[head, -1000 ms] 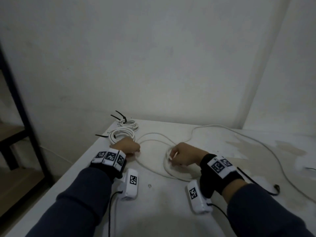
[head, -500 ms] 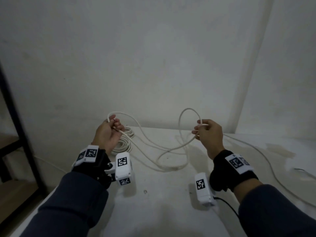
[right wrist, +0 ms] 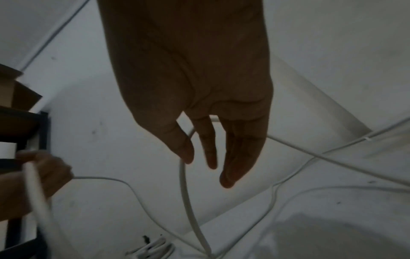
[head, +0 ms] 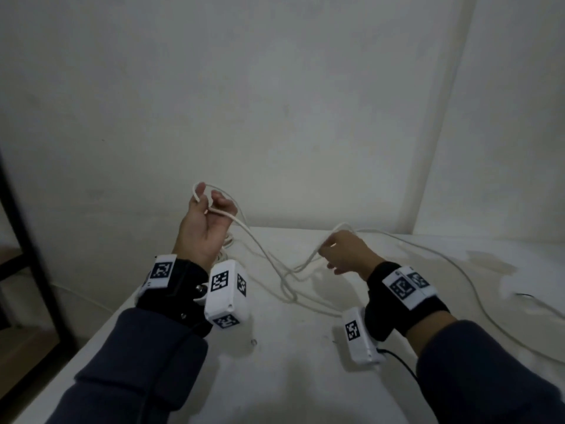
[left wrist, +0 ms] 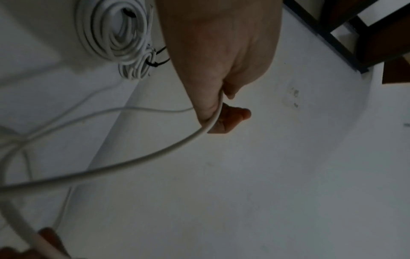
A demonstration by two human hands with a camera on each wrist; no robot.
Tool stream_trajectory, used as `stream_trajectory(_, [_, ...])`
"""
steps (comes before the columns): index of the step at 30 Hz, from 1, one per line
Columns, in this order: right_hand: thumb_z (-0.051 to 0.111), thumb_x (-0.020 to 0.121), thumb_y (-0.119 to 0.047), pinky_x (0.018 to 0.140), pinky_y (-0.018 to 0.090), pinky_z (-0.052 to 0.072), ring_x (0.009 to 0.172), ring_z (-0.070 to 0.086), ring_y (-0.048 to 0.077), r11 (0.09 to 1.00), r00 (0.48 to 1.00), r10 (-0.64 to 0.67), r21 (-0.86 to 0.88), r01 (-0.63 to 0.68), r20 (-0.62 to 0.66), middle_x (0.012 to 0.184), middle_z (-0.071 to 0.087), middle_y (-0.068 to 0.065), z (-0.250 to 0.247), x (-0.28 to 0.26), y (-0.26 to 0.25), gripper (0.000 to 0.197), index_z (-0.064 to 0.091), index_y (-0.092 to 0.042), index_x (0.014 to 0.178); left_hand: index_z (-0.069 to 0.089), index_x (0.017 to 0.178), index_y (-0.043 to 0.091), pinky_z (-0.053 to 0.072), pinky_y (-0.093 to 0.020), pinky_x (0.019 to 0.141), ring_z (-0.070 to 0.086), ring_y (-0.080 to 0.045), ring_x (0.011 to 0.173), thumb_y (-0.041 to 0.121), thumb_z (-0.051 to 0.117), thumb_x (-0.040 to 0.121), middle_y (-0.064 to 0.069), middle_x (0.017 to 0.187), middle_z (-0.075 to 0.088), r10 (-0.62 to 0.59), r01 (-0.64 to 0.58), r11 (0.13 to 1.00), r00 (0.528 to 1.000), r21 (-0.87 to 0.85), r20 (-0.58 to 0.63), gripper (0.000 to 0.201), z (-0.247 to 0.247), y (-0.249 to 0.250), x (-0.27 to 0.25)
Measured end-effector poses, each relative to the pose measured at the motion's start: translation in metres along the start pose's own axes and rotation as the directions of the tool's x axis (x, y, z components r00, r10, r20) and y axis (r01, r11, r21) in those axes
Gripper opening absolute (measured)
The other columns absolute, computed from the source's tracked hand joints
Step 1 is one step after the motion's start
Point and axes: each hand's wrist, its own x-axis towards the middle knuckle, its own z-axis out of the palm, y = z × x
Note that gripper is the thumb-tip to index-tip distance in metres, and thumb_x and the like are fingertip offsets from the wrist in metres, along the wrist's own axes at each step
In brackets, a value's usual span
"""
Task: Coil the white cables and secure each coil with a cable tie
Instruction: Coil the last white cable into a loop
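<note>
A stained white tabletop [head: 305, 377] meets plain white walls [head: 275, 102]; a black metal shelf frame [head: 27, 240] stands left. The left hand [head: 204, 231] and right hand [head: 345, 255] each pinch the thin white cable [head: 260, 249].

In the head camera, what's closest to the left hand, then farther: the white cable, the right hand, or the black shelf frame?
1. white cable: pinched in the left hand.
2. right hand: across, lower.
3. black shelf frame: far left edge.
</note>
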Motion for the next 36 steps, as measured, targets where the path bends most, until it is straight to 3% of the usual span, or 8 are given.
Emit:
stream_trajectory(5, [0.058, 0.091, -0.033, 0.063, 0.023, 0.048, 0.07, 0.062, 0.017, 0.998, 0.958, 0.065, 0.003, -0.068, 0.279, 0.086, 0.066, 0.004, 0.011, -0.017, -0.005, 0.029, 0.063, -0.007, 0.104, 0.051, 0.091, 0.005, 0.049, -0.023, 0.045, 0.054, -0.019, 0.049, 0.003, 0.03, 0.1, -0.014, 0.056, 0.057, 0.035, -0.03, 0.97, 0.999, -0.24, 0.018, 0.023, 0.01, 0.004, -0.001])
stream_trajectory(10, [0.064, 0.089, -0.032, 0.082, 0.026, 0.045, 0.096, 0.063, 0.011, 0.967, 0.722, -0.112, -0.091, 0.237, 0.683, 0.103, 0.069, -0.004, 0.029, -0.035, -0.008, 0.027, 0.066, -0.026, 0.116, 0.051, 0.088, 0.003, 0.049, -0.022, 0.045, 0.05, -0.017, 0.057, -0.002, 0.031, 0.097, -0.014, 0.056, 0.055, 0.037, -0.035, 0.963, 0.999, -0.267, 0.003, 0.022, 0.013, 0.01, 0.001])
stream_trajectory(14, [0.063, 0.087, -0.023, 0.076, 0.026, 0.046, 0.082, 0.065, 0.011, 0.985, 0.651, -0.161, 0.08, 0.152, 0.742, 0.092, 0.071, 0.0, 0.036, -0.039, -0.004, 0.028, 0.068, -0.023, 0.115, 0.05, 0.088, 0.002, 0.048, -0.021, 0.043, 0.047, -0.016, 0.057, -0.004, 0.033, 0.095, -0.014, 0.055, 0.055, 0.077, -0.079, 0.946, 0.997, -0.315, -0.02, 0.02, 0.015, 0.017, 0.001])
stream_trajectory(17, [0.043, 0.098, -0.016, 0.07, 0.034, 0.054, 0.071, 0.068, 0.026, 0.95, 0.622, -0.158, 0.29, -0.116, 0.767, 0.089, 0.069, 0.018, 0.045, -0.045, -0.004, 0.026, 0.057, -0.011, 0.119, 0.051, 0.091, 0.003, 0.047, -0.02, 0.043, 0.049, -0.016, 0.055, -0.006, 0.038, 0.091, -0.013, 0.055, 0.055, 0.094, -0.096, 0.95, 0.995, -0.296, -0.021, 0.015, 0.015, 0.016, -0.001])
stream_trajectory(21, [0.033, 0.09, -0.004, 0.067, 0.038, 0.058, 0.081, 0.071, 0.036, 0.563, 0.772, -0.214, 0.722, -0.404, 0.599, 0.095, 0.07, 0.027, 0.048, -0.046, -0.009, 0.032, 0.055, -0.002, 0.113, 0.053, 0.093, 0.004, 0.047, -0.019, 0.044, 0.053, -0.016, 0.043, -0.008, 0.046, 0.077, -0.012, 0.055, 0.054, 0.066, -0.056, 0.964, 0.997, -0.259, 0.029, 0.02, 0.016, 0.003, -0.009])
stream_trajectory(26, [0.041, 0.088, -0.007, 0.056, 0.034, 0.059, 0.063, 0.071, 0.03, -0.111, 0.977, -0.035, 0.971, -0.213, 0.21, 0.074, 0.07, 0.022, 0.033, -0.031, -0.005, 0.014, 0.053, 0.0, 0.09, 0.06, 0.096, 0.011, 0.04, -0.015, 0.038, 0.045, -0.006, 0.038, 0.006, 0.052, 0.08, -0.001, 0.056, 0.053, -0.13, 0.124, 0.988, 0.99, 0.094, 0.062, 0.019, 0.002, -0.015, -0.031])
stream_trajectory(31, [0.032, 0.099, 0.001, 0.038, 0.016, 0.038, 0.036, 0.044, 0.009, -0.017, 0.981, 0.19, 0.999, 0.036, -0.032, 0.069, 0.051, 0.01, 0.016, -0.016, 0.017, 0.02, 0.048, -0.008, 0.091, 0.059, 0.103, 0.013, 0.027, -0.014, 0.034, 0.034, -0.006, 0.034, 0.015, 0.042, 0.097, -0.001, 0.064, 0.052, -0.238, 0.315, 0.659, 0.949, 0.683, -0.208, 0.019, -0.037, -0.034, -0.045])
stream_trajectory(36, [0.028, 0.097, 0.007, 0.044, 0.021, 0.03, 0.042, 0.032, 0.009, 0.108, 0.954, 0.264, 0.987, 0.116, -0.142, 0.079, 0.055, 0.013, 0.021, -0.027, 0.042, 0.038, 0.038, -0.021, 0.12, 0.041, 0.093, 0.015, 0.026, -0.013, 0.035, 0.031, -0.008, 0.031, 0.015, 0.035, 0.101, -0.002, 0.065, 0.037, -0.098, 0.288, 0.795, 0.929, 0.534, -0.356, 0.01, -0.061, -0.051, -0.038])
